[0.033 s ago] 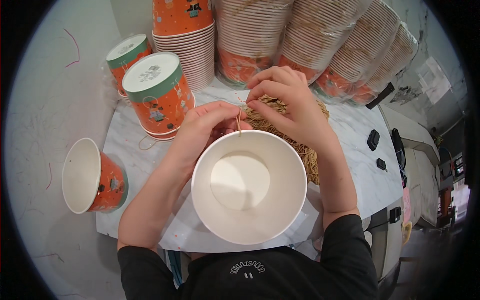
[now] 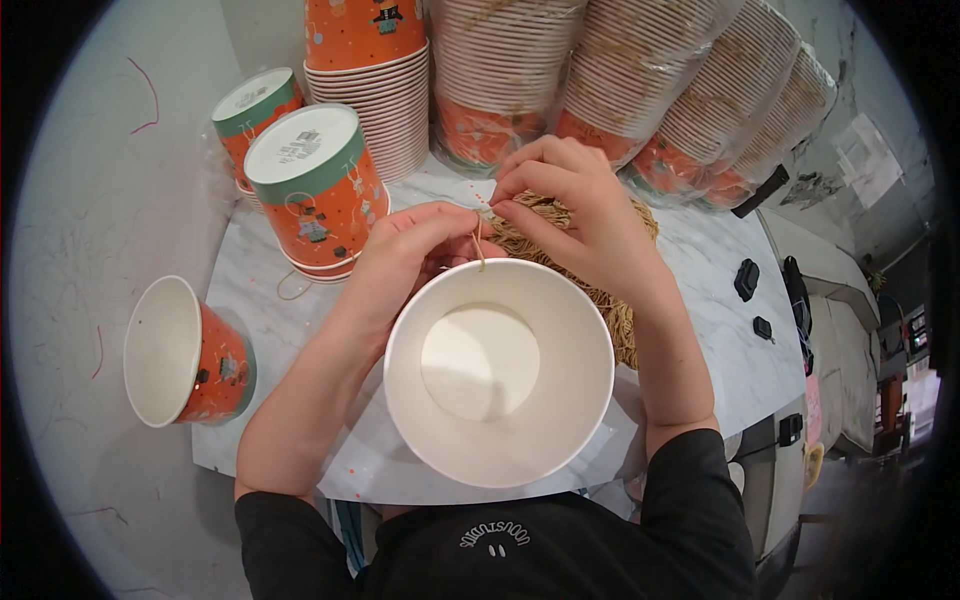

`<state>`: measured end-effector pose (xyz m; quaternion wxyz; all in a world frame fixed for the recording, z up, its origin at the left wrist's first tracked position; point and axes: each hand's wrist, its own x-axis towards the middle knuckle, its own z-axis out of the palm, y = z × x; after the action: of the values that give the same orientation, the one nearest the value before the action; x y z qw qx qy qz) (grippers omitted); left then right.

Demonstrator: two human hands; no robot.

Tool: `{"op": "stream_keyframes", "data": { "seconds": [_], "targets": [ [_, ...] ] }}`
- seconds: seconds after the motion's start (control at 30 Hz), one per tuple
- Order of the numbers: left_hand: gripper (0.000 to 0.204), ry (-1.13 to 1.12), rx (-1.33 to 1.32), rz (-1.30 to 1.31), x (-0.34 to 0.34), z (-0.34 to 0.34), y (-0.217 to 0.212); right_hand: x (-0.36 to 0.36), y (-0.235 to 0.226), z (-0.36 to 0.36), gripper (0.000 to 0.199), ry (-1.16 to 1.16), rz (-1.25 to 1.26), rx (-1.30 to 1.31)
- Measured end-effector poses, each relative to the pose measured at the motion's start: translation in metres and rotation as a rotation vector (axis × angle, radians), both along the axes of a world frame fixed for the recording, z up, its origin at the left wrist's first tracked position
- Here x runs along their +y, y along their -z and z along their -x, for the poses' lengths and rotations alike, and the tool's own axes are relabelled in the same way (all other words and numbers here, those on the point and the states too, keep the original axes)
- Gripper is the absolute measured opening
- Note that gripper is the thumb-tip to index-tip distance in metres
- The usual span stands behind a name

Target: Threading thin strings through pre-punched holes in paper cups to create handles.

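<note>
In front of me a large white-lined paper bucket [image 2: 500, 455] stands with its open mouth toward me. A loop of thin tan cord [image 2: 481, 262] hangs at its far rim. My left hand [image 2: 405, 255] is closed just beyond the rim, with thumb and fingers pinching the cord. Beside it, to the right and a little higher, my right hand [image 2: 570, 205] has thumb and forefinger pinched together at the cord's end; its other fingers are curled. Under my right hand and wrist lies a bundle of tan cords [image 2: 620, 320], partly hidden by the hand and bucket.
Upturned orange buckets with green bands [image 2: 320, 215] stand at the far left, one stack [image 2: 370, 115] behind them. Another orange bucket [image 2: 220, 370] lies tilted at the left edge. Plastic-wrapped bucket stacks [image 2: 505, 80] line the back. Small black objects [image 2: 746, 280] lie on the marbled table [image 2: 715, 345].
The bucket and the cord loop have shifted very slightly to the right. My right hand has dropped a touch; my left hand stays in place.
</note>
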<state>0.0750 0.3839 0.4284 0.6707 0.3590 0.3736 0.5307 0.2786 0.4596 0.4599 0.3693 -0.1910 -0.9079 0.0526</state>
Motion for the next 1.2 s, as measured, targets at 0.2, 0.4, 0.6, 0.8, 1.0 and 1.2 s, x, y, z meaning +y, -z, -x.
{"op": "stream_keyframes", "data": {
  "seconds": [0.2, 0.4, 0.6, 0.8, 1.0, 1.2],
  "targets": [
    [0.015, -0.067, 0.055, -0.034, 0.006, 0.000, 0.010, -0.012, 0.004, 0.005, 0.011, 0.049, 0.351, 0.063],
    [0.013, -0.040, 0.096, -0.198, 0.020, 0.011, 0.029, -0.011, 0.012, 0.009, 0.014, 0.016, 0.465, 0.186],
    [0.016, -0.069, 0.313, -0.468, 0.028, 0.012, 0.032, -0.008, 0.015, 0.010, 0.014, 0.004, 0.685, 0.185],
    [0.016, -0.002, 0.209, -0.394, 0.027, 0.013, 0.031, -0.009, 0.014, 0.011, 0.015, 0.003, 0.652, 0.164],
    [0.028, -0.115, 0.229, -0.403, 0.026, 0.007, 0.029, -0.012, 0.012, 0.012, 0.014, -0.002, 0.733, 0.175],
    [0.020, -0.163, 0.461, -0.487, 0.021, 0.010, 0.022, -0.008, 0.018, 0.013, 0.020, -0.069, 0.729, 0.263]
  ]
}}
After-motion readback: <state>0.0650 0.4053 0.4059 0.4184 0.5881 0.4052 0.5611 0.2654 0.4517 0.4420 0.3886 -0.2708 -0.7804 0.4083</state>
